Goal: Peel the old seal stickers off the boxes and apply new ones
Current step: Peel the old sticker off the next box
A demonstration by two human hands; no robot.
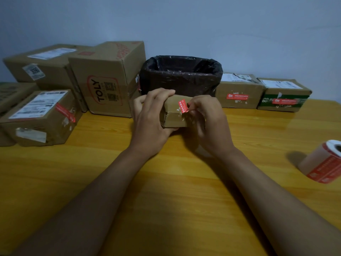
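Left hand grips small brown cardboard box, bracing it; right hand pinches red seal sticker edge for peeling.

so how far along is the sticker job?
Looks done: two small cardboard boxes on the right carry flat red seals over torn residue. In hand: the left hand holds a small brown cardboard box while the right hand pinches its red seal sticker; peeling or applying, unclear. Left: the box at left with a wrinkled red seal, probably those behind it. Red sticker roll waits right.
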